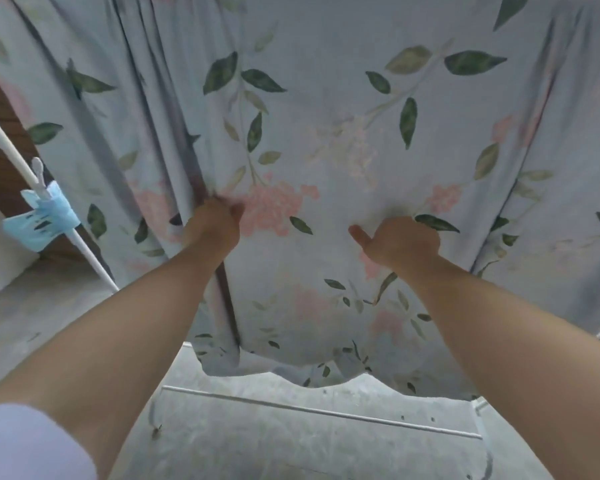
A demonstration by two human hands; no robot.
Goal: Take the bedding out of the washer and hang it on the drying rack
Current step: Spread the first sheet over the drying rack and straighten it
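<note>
The floral bedding (326, 140) fills the upper and middle frame, its top cut off and the rack bar it hangs from hidden. Left hand (212, 226) pinches a fold at centre-left, fingers closed on the cloth. Right hand (400, 242) presses the sheet at centre-right, thumb out; its fingers are hidden, grip unclear. A white pole (4, 140) with a blue peg (44, 216) crosses the left edge.

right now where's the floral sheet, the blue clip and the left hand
floral sheet (343, 109), head view, flat middle panel
blue clip (44, 216), head view, its blue body on the white pole
left hand (212, 226), head view, back of the hand
</note>
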